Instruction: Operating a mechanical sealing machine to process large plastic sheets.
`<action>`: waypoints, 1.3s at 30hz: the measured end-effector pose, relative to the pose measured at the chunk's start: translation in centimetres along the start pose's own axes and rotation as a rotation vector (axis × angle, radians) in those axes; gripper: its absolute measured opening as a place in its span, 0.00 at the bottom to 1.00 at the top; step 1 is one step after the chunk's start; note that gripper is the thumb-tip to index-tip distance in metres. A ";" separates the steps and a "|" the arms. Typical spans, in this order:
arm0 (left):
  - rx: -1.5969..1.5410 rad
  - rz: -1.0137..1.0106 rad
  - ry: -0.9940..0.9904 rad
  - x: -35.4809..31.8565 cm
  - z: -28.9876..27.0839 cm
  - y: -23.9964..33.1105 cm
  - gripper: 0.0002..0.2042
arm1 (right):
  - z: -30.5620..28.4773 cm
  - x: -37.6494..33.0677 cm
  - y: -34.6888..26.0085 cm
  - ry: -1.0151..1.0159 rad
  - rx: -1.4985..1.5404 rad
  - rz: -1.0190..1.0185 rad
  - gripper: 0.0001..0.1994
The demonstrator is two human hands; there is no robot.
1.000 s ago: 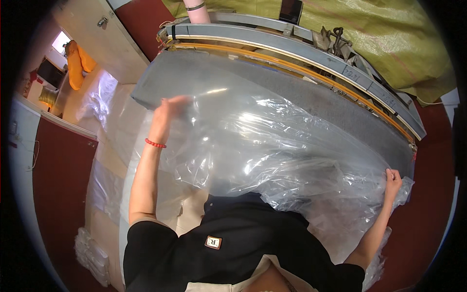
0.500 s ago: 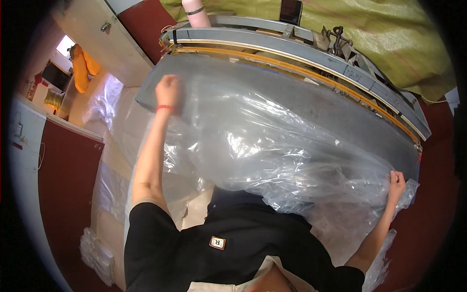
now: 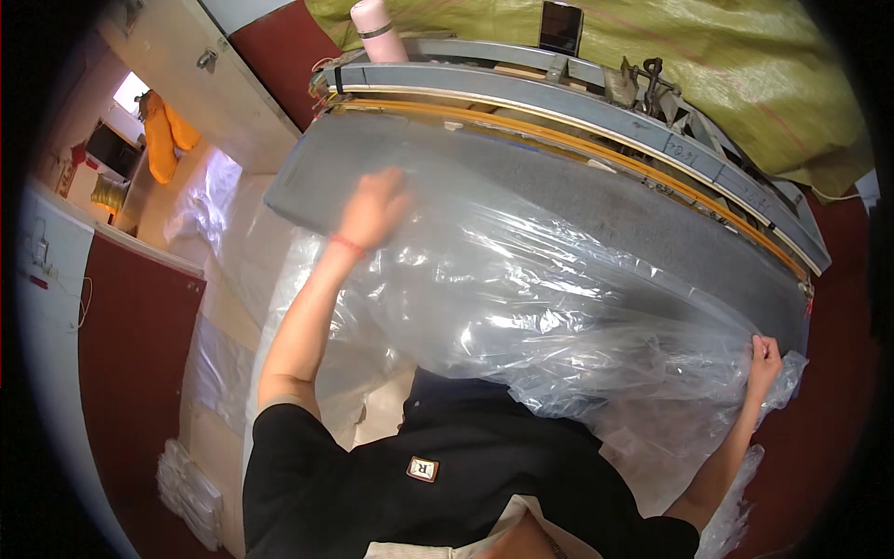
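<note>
A large sheet of clear plastic film [image 3: 503, 289] lies wrinkled over the front of a long grey padded work surface [image 3: 652, 214] and hangs down toward my body. My left hand [image 3: 375, 210], with a red band at its wrist, is over the film near the surface's left end. Motion blurs it, but its fingers look stretched out, with nothing gripped. At the far right, my right hand [image 3: 765, 359] pinches the film's edge between thumb and fingers. From there the edge runs taut and slanting up to the left.
Behind the surface runs a grey metal bar [image 3: 521, 98] with an orange strip [image 3: 559, 135]. A pink bottle [image 3: 377, 33], a phone [image 3: 561, 28] and a metal clamp [image 3: 652, 84] stand along it. Stacked plastic bags [image 3: 189, 494] lie at lower left, near an open door [image 3: 200, 74].
My left hand has moved right and nearer to me across the film, its closed fingers now stretching out. My right hand keeps its pinch on the edge. The view has shifted slightly.
</note>
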State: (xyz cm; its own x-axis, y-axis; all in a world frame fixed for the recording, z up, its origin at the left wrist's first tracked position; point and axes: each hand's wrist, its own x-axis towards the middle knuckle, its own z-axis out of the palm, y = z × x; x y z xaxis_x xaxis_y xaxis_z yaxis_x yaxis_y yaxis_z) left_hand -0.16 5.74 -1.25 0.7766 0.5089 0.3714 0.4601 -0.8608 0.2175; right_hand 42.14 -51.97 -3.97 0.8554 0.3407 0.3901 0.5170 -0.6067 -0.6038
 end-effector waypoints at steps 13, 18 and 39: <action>0.104 -0.621 0.208 4.2 2.0 -2.4 0.15 | 0.2 0.8 0.5 0.065 0.026 0.060 0.08; 0.126 -0.430 0.284 4.6 4.1 -3.3 0.12 | 0.7 2.9 0.9 0.160 0.021 0.054 0.09; -0.646 -0.681 0.730 15.9 9.7 -5.5 0.08 | 10.5 16.6 1.6 0.553 0.340 0.150 0.08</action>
State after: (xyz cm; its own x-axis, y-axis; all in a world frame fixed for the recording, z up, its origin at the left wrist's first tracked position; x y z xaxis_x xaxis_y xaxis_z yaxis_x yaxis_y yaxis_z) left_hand 13.88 18.59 -5.31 -0.0689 0.9207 0.3842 0.2187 -0.3619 0.9062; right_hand 57.49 -39.80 -5.78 0.8238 -0.2028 0.5294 0.4524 -0.3278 -0.8294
